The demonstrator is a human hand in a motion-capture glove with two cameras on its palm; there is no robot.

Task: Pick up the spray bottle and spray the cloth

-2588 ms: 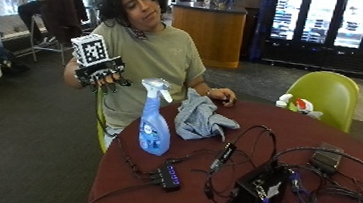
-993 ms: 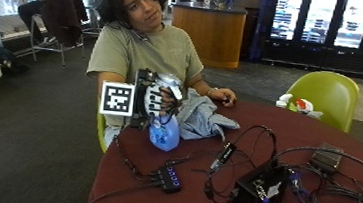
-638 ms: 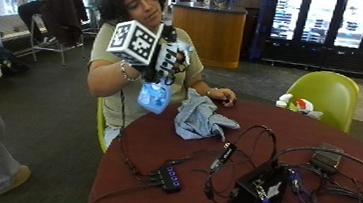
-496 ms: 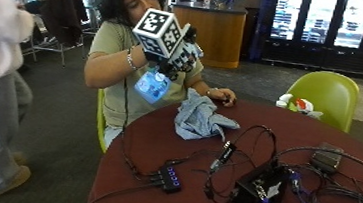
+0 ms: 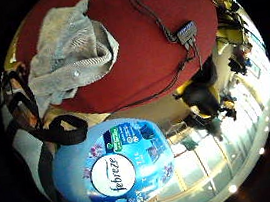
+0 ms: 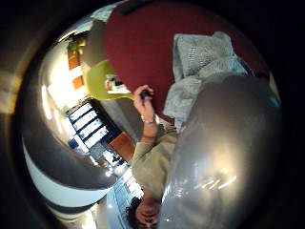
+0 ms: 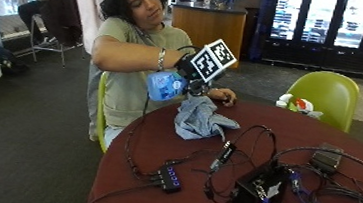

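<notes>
My gloved right hand (image 7: 190, 71) grips a blue Febreze spray bottle (image 7: 166, 85) in the air, tipped on its side, with the nozzle end toward the cloth. Just below it, the crumpled grey-blue cloth (image 7: 199, 119) lies at the far edge of the round red table (image 7: 163, 150). In the little finger side palm view the bottle's label (image 5: 117, 170) sits close to the palm, with the cloth (image 5: 68, 50) on the table beyond. The bottle's body (image 6: 224, 152) fills the thumb side palm view, beside the cloth (image 6: 200, 62). The bare left hand (image 7: 223, 95) rests on the table next to the cloth.
A black box (image 7: 257, 194), a small hub (image 7: 169, 176) and several tangled cables (image 7: 321, 180) cover the near and right parts of the table. A green chair (image 7: 327, 93) with a small toy (image 7: 295, 103) stands behind the table.
The hand took the bottle off the table, raised it to chest height, then tipped it over and lowered it toward the cloth. The cloth and the bare hand have stayed put.
</notes>
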